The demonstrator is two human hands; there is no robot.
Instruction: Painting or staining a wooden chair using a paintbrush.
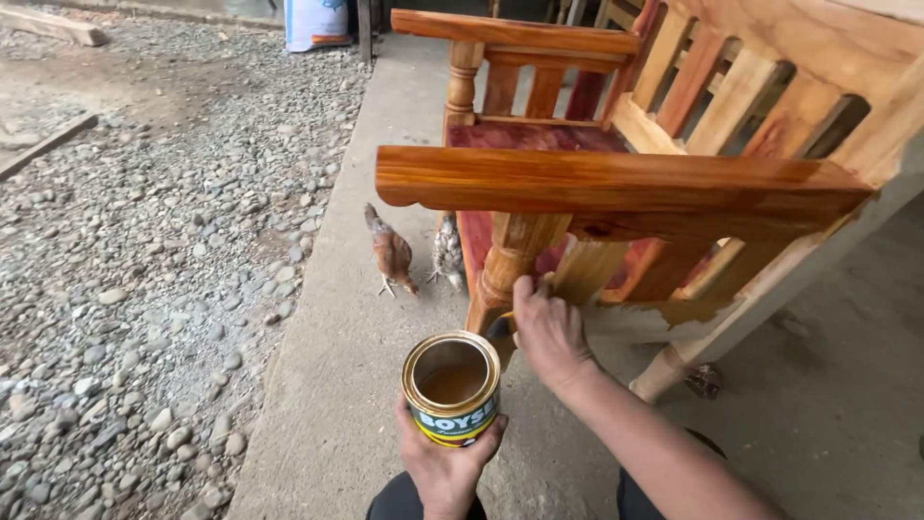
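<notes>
Head view: left hand (443,460) cupping varnish can (451,385); right hand (549,332) gripping brush (500,327) beside it.

Left hand (445,467) holds an open tin (451,387); right hand (547,332) brushes the bench leg (507,265)

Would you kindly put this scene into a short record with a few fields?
Setting: concrete walkway beside gravel
Left hand: holds an open tin of brown liquid from below
Right hand: grips a brush handle against the turned front leg; bristles hidden
Bench: wooden, armrest glossy, lower parts partly bare
Animals: two chicks on the concrete near the leg
Background: white sack
</notes>
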